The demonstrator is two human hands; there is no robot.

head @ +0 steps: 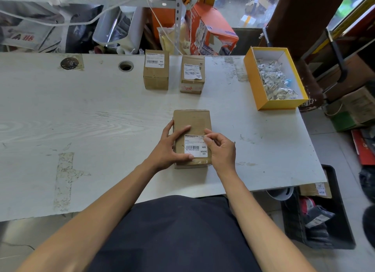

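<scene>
A brown cardboard box lies flat on the white table in front of me. A white shipping label with a barcode sits on its near half. My left hand holds the box by its left side, fingers spread over the top and thumb resting on the label's lower edge. My right hand is at the box's right edge, and its curled fingers pinch the label's upper right corner.
Two smaller labelled cardboard boxes stand at the back of the table. An open yellow box of crumpled paper scraps sits at the right. A black crate is on the floor at the right. Clutter lines the far edge.
</scene>
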